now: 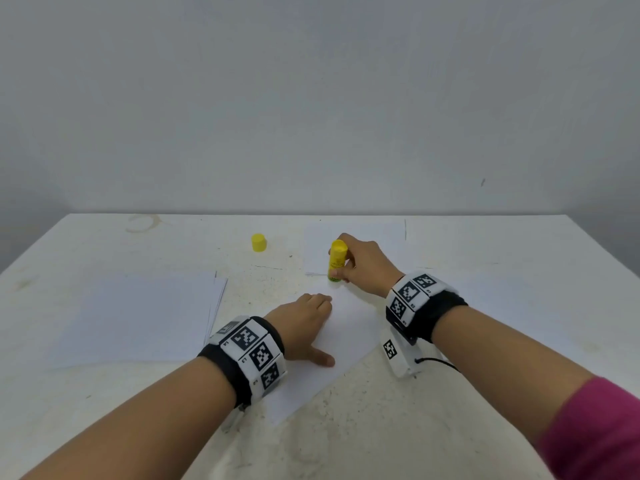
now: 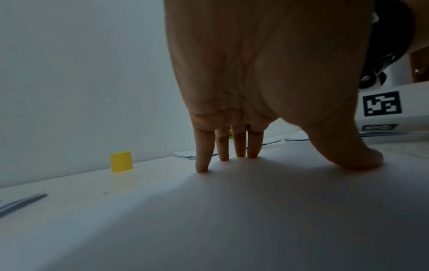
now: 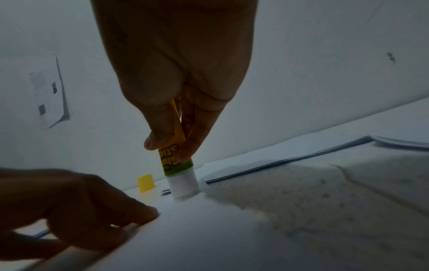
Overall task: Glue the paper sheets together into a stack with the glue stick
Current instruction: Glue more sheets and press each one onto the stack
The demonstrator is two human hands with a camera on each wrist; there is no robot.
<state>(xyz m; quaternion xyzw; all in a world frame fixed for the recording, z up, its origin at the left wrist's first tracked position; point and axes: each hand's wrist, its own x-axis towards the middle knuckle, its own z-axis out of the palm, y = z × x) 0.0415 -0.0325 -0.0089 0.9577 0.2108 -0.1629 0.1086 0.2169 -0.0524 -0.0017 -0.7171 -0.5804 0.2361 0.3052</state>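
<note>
One sheet (image 1: pixel 346 327) was pinned by the flat left hand (image 1: pixel 304 323) while the uncapped glue stick (image 1: pixel 337 259), gripped in the right hand (image 1: pixel 367 266), was touched to its far corner, gluing seemingly just begun.

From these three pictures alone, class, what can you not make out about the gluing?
- How many sheets lie in the left stack: head view, edges too thin to count.
- Whether glue is on the sheet: white on white in every view.
- The glue stick label: right wrist view, dark, partly covered by the right hand.
- The sheet under the left hand: left wrist view, palm shadow hides it.
</note>
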